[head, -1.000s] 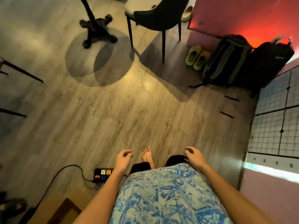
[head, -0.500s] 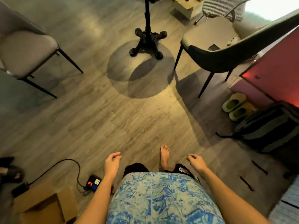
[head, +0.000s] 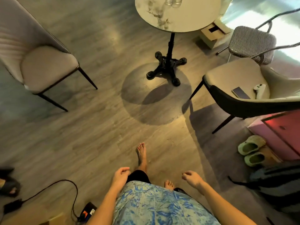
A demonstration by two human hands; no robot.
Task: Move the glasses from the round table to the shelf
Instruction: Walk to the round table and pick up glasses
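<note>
Nearest: both hands low at hip level w/ nothing in them. Left hand (head: 121, 176) has its grip loosely curled, narrow, holding nothing; right hand (head: 192, 177) likewise half-curled, fingers slack, no object. Blue-and-white patterned shirt (head: 155, 203) below, one bare foot stepping fwd on the grey wood-plank floor (head: 90, 135).

Mid: beige padded chair (head: 47, 69) off to the left; dark-backed chair (head: 240, 90) on the right w/ a phone and a white controller on its seat. Open floor between them leads straight on.

Far: round white marble-top desk on a black pedestal (head: 178, 17), dead ahead and a bit right of centre. The clear drinking glasses (head: 173, 0) stand upright at its far side, cut by the frame's top edge; count unclear, at least two, close together. Contents can't be told.

Judgement: glasses lie fwd and well apart from both grips; right hand looks marginally nearer. Approach step, no pickup yet. Shelf not in view.
</note>
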